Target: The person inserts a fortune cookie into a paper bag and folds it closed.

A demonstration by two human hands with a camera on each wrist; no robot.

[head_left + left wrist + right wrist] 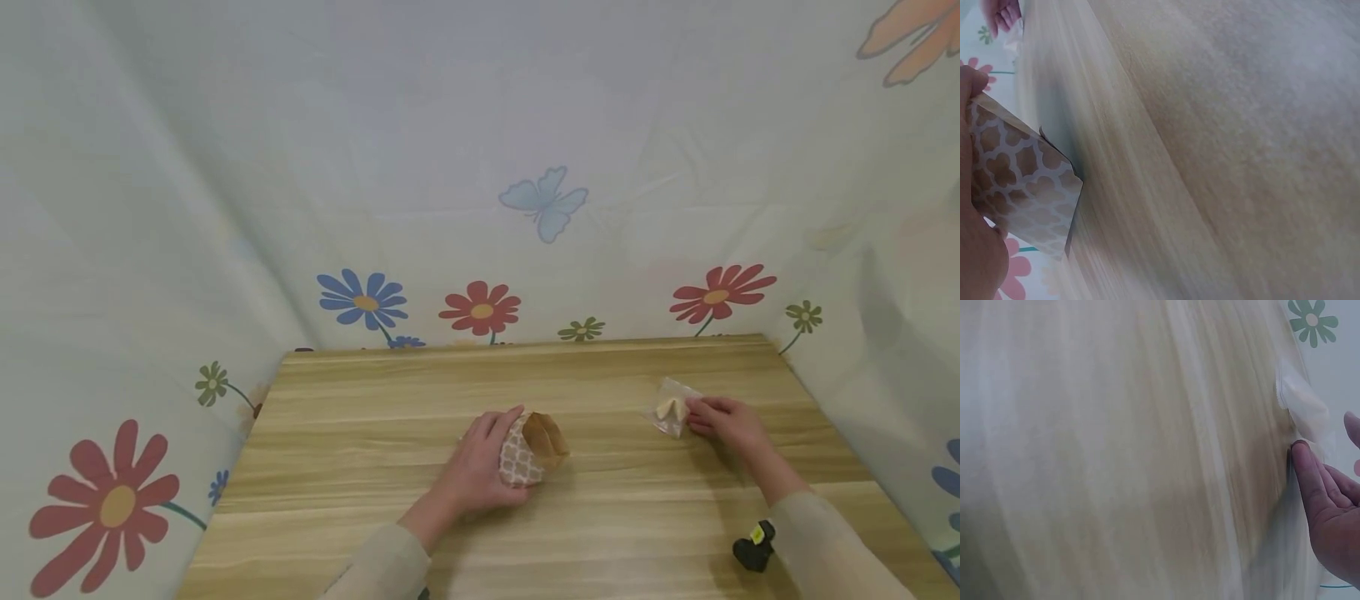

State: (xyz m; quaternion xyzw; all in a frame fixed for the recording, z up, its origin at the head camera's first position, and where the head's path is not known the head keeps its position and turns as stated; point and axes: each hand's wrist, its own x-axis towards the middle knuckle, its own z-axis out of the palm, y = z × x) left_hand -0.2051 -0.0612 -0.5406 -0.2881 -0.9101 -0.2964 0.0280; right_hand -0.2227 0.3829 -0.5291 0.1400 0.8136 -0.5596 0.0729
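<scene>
My left hand (480, 471) grips a small paper bag (519, 457) printed with a brown-and-white lattice pattern. The bag lies on its side, its brown mouth facing right. In the left wrist view, fingers and thumb wrap around the bag (1022, 181) at the left edge. Toward the back right of the table, my right hand (731, 427) touches a clear plastic packet with its fingertips. Inside that packet is a pale folded piece that looks like a fortune cookie (671, 409). In the right wrist view, the fingers lie straight against the packet (1305, 406), with the thumb apart.
The wood-grain table (360, 400) ends at a flower-printed cloth wall (420, 208) behind and at both sides. A small black object (753, 552) with a yellow label sits beside the right sleeve.
</scene>
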